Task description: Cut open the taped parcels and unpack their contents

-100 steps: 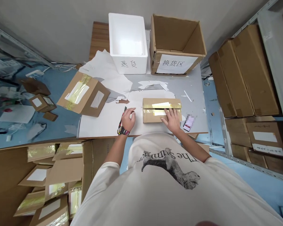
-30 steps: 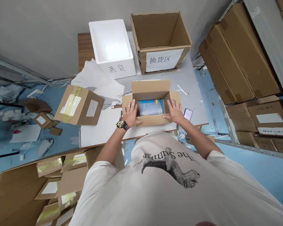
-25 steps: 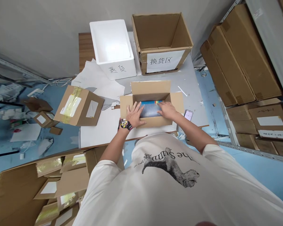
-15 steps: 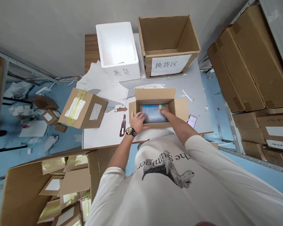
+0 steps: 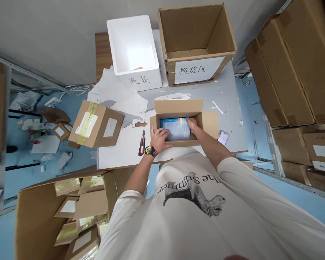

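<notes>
Inside open brown cardboard box (image 5: 178,106): flat blue rectangular pack (image 5: 176,129). Left hand (image 5: 159,139) spread over box's left edge; right hand (image 5: 193,125) apart, at pack's right end, grip unclear. Pack could snag on close sides, or slip from shallow hold.

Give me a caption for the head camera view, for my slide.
Left hand and right hand inside an open brown cardboard box containing a blue rectangular package.

Right hand (image 5: 193,124) seemingly part-hidden, phone (image 5: 222,138) blurred
</notes>
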`<move>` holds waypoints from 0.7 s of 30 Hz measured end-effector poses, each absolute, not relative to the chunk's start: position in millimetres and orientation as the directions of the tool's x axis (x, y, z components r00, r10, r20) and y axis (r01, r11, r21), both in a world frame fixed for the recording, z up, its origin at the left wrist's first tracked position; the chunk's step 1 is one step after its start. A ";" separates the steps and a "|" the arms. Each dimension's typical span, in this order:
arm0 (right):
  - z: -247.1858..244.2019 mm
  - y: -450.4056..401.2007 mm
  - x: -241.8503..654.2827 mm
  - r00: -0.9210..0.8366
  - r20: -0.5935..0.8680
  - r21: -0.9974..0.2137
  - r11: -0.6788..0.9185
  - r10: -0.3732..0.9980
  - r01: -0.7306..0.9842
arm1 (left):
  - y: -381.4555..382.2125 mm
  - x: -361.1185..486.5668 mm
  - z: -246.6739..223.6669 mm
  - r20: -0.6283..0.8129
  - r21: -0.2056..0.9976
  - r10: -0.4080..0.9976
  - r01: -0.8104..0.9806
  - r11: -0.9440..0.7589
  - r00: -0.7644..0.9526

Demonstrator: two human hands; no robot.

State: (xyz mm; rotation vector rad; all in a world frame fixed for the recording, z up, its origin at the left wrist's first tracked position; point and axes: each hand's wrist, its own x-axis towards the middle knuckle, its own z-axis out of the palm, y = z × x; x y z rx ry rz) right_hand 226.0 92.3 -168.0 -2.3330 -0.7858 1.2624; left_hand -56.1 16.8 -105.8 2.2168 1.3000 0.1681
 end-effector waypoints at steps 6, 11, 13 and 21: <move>-141.6 89.7 229.8 0.295 -0.542 -0.697 -0.617 0.787 0.365 | 16.3 -55.4 -105.1 -0.152 0.508 0.844 0.773 -0.380 0.515; -113.0 93.6 231.7 0.142 -0.558 -0.684 -0.550 0.818 0.479 | 17.2 -54.8 -106.6 -0.140 0.498 0.844 0.774 -0.391 0.517; -102.1 92.4 233.2 0.160 -0.533 -0.698 -0.538 0.831 0.473 | 17.6 -54.3 -107.3 -0.139 0.497 0.846 0.775 -0.391 0.515; -63.0 60.0 247.9 0.257 -0.384 -0.854 -0.447 0.887 0.265 | 20.3 -50.2 -99.3 -0.135 0.534 0.862 0.769 -0.352 0.488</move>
